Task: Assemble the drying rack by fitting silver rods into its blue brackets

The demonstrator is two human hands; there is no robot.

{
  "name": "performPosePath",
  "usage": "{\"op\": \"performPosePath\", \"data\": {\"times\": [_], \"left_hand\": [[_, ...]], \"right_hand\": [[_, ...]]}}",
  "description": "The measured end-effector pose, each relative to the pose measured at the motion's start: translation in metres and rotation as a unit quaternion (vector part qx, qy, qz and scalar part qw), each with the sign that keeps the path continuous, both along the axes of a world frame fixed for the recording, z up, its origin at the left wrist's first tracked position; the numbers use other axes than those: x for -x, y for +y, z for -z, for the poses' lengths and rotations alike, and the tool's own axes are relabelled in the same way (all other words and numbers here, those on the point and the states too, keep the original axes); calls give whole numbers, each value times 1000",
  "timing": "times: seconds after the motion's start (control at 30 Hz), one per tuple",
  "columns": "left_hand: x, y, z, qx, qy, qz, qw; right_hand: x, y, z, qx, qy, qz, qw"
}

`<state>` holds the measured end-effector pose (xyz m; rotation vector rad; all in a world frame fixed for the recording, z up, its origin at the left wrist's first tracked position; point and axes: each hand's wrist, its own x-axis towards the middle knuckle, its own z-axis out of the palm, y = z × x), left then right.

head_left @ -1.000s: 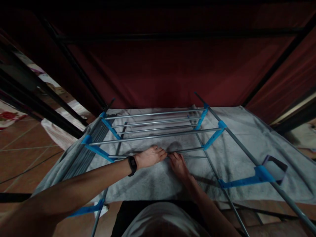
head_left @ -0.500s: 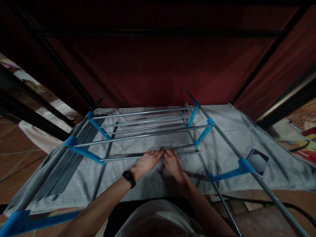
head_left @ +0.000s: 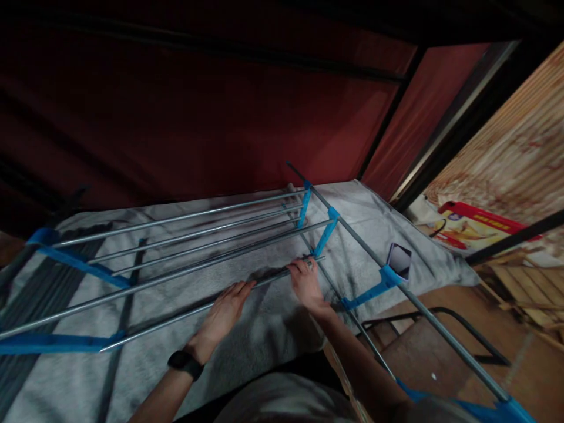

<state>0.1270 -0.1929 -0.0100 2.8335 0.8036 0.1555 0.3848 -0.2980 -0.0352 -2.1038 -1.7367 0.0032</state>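
Observation:
A rack of grey metal tubes with blue plastic connectors lies on a pale cloth. My right hand [head_left: 305,283] is closed on the nearest metal tube [head_left: 178,317], close to that tube's right end and just below a blue connector [head_left: 325,236]. Farther left along the same tube is my left hand [head_left: 230,306], its fingers curled over it and the thumb hidden; a dark band is on that wrist. The tube's left end lies by another blue connector [head_left: 61,343]. Several crossbars [head_left: 207,235] run behind it.
Loose grey tubes [head_left: 48,288] lie bundled at the left on the cloth [head_left: 259,335]. A phone [head_left: 399,261] rests beyond the right side pole [head_left: 361,238]. Dark red panels [head_left: 198,129] stand behind. At the right are a red and yellow box [head_left: 480,226] and a black-framed seat [head_left: 423,352].
My view has turned toward the right. My hands, side by side at the tube's middle before, are now apart, with the right hand nearer the tube's right end.

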Motion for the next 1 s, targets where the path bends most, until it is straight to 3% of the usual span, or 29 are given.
{"op": "performPosePath", "data": {"times": [0.1, 0.3, 0.6, 1.0], "left_hand": [[-1, 2, -1, -8, 3, -4, 1000], [-2, 1, 1, -40, -12, -18, 999], [-13, -13, -30, 17, 23, -37, 999], [-11, -24, -38, 7, 3, -31, 1000]], "right_hand": [[-15, -3, -8, 3, -3, 42, 999], [-18, -3, -17, -24, -18, 8, 1000], [-36, -12, 1, -96, -76, -37, 992], [-43, -25, 0, -110, -101, -44, 988]]}}
